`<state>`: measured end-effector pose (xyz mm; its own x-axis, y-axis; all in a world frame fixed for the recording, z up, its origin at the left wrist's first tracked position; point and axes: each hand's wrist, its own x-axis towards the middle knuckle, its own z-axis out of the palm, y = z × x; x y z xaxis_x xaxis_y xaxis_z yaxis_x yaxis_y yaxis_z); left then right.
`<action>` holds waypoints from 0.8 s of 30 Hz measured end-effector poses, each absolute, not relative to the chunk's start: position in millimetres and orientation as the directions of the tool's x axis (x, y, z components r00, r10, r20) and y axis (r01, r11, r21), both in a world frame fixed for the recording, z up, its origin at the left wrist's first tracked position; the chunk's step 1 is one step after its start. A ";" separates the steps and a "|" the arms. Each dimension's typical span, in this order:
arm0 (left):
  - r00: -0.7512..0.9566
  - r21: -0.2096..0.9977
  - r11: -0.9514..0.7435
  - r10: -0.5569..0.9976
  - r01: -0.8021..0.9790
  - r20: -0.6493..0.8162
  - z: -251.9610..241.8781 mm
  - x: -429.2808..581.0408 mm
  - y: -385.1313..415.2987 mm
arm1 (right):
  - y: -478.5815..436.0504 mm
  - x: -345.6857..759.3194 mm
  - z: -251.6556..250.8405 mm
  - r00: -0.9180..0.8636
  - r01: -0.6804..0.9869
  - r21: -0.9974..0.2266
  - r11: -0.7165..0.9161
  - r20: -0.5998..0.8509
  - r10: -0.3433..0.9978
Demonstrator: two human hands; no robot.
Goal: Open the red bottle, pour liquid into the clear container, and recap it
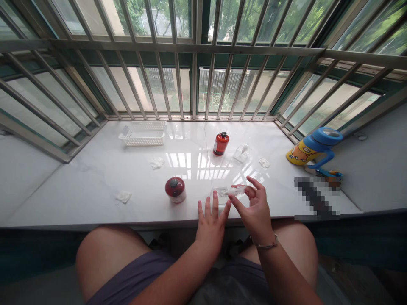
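A smooth, glossy, grey-veined finish is seen on the white countertop (89, 182), in which the metal bars (184, 47) are mirrored. The basket (143, 140) is made of perforated plastic. A shiny, see-through red surface is shown by the bottle (219, 146), clear gloss by the near container (221, 189), crumpled papery roughness by the scraps (123, 196), matt cloth by the shorts (133, 271).
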<state>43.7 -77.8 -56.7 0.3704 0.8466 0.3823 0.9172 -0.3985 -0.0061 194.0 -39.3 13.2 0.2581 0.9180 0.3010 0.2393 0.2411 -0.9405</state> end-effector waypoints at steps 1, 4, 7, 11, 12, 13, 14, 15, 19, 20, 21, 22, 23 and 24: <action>0.370 -0.006 -0.398 0.847 0.917 0.381 -56.6 43.7 -77.8 | -39.4 194.2 13.6 0.261 0.246 -0.939 0.239 0.302 0.917; 0.371 -0.005 -0.399 0.846 0.917 0.383 -56.1 43.7 -77.6 | -40.4 194.6 13.8 0.250 0.290 -0.921 0.259 0.335 0.909; 0.371 -0.003 -0.400 0.846 0.916 0.384 -55.8 43.6 -77.4 | -41.4 194.6 12.7 0.235 0.272 -0.914 0.300 0.365 0.901; 0.372 0.007 -0.405 0.848 0.914 0.378 -56.8 43.1 -77.6 | -39.8 196.7 11.5 0.274 0.167 -0.941 0.294 0.331 0.903; 0.371 0.012 -0.405 0.848 0.914 0.378 -57.1 42.9 -77.7 | -39.0 198.1 11.3 0.283 0.165 -0.939 0.302 0.338 0.897; 0.369 0.015 -0.405 0.848 0.914 0.379 -57.4 42.8 -77.8 | -38.1 200.1 11.1 0.291 0.172 -0.933 0.317 0.356 0.888; 0.367 0.018 -0.404 0.849 0.915 0.381 -57.6 42.7 -77.9 | -37.1 202.6 10.8 0.299 0.184 -0.923 0.337 0.380 0.876; 0.365 0.020 -0.403 0.849 0.915 0.382 -57.7 42.6 -77.9 | -35.9 205.6 10.4 0.308 0.201 -0.912 0.358 0.406 0.860; 0.365 0.015 -0.400 0.850 0.916 0.380 -57.4 42.7 -78.1 | -28.9 224.9 6.9 0.353 0.286 -0.872 0.397 0.481 0.802; 0.365 0.014 -0.399 0.851 0.917 0.378 -57.3 42.8 -78.2 | -26.3 231.7 5.3 0.366 0.318 -0.864 0.390 0.492 0.790; 0.364 0.014 -0.398 0.852 0.917 0.376 -57.2 42.8 -78.3 | -23.5 239.4 3.1 0.377 0.362 -0.854 0.374 0.501 0.779; 0.363 0.014 -0.396 0.853 0.918 0.375 -57.1 42.9 -78.3 | -20.4 248.0 0.4 0.385 0.418 -0.839 0.348 0.511 0.769; 0.361 0.014 -0.395 0.854 0.919 0.375 -57.1 42.9 -78.3 | -17.0 257.3 -2.7 0.390 0.482 -0.818 0.313 0.520 0.760; 0.360 0.013 -0.393 0.854 0.920 0.375 -57.2 43.0 -78.3 | -13.3 267.3 -6.1 0.390 0.548 -0.790 0.274 0.532 0.752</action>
